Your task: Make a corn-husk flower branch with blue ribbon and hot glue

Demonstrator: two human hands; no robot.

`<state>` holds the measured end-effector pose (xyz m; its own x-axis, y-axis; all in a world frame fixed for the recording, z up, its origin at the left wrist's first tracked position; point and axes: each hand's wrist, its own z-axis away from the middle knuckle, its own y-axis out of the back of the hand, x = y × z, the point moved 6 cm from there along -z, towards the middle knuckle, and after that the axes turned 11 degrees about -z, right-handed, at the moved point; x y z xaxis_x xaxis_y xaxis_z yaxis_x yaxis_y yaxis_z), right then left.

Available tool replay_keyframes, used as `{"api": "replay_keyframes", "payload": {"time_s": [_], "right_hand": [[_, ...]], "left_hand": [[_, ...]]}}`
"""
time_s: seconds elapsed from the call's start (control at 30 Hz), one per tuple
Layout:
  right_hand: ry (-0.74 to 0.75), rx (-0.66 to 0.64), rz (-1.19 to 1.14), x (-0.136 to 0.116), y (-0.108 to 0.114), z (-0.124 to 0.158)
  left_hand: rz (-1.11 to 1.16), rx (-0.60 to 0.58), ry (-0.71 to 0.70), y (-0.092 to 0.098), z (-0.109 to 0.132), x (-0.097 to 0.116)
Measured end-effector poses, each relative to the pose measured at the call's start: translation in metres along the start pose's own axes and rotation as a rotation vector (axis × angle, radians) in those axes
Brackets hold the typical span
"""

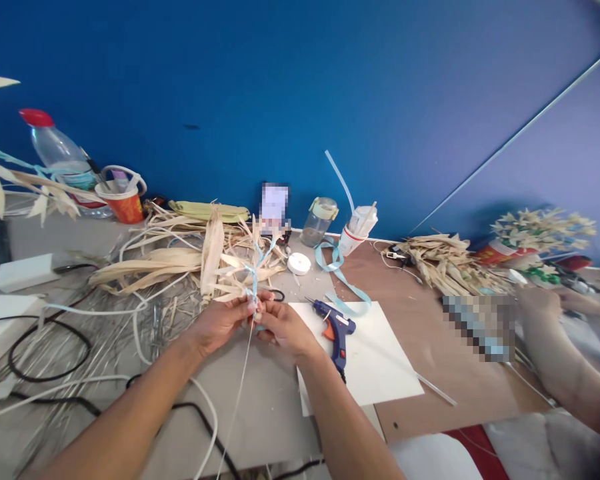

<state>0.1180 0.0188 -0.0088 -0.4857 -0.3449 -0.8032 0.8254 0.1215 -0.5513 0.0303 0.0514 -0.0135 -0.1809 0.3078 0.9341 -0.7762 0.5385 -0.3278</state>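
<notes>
Both my hands meet over the grey table near its middle. My left hand (223, 321) and my right hand (281, 327) pinch the same small bundle (253, 280) of pale dried husk strips wound with light blue ribbon, which stands up between the fingertips. A thin pale stem hangs down from the bundle toward me. A blue and orange hot glue gun (335, 331) lies just right of my right hand on a white sheet (375, 360).
A heap of dried husks (190, 257) lies behind my hands. Black and white cables (50, 347) cross the left side. Bottle (60, 157), red cup (125, 200), jar (320, 221), tape roll (299, 264) stand at the back. Another person's arm (560, 353) works at the right.
</notes>
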Motion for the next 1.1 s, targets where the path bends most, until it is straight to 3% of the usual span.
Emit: {"api": "replay_keyframes", "payload": {"time_s": [0.17, 0.5, 0.63, 0.83, 1.1], "right_hand": [[0.011, 0.125, 0.114, 0.0, 0.014, 0.0], [-0.186, 0.002, -0.219, 0.005, 0.003, 0.006], [-0.088, 0.075, -0.217, 0.002, 0.008, 0.005], [0.013, 0.217, -0.241, 0.0, 0.016, 0.0], [0.283, 0.245, -0.068, -0.015, 0.01, 0.005]], "left_hand": [[-0.117, 0.016, -0.025, 0.001, -0.002, 0.002], [0.032, -0.061, 0.017, -0.001, 0.003, 0.01], [0.039, -0.046, -0.033, 0.002, 0.002, 0.013], [0.054, -0.005, 0.018, 0.007, 0.002, 0.007], [0.18, 0.06, 0.053, 0.009, 0.0, 0.006]]}}
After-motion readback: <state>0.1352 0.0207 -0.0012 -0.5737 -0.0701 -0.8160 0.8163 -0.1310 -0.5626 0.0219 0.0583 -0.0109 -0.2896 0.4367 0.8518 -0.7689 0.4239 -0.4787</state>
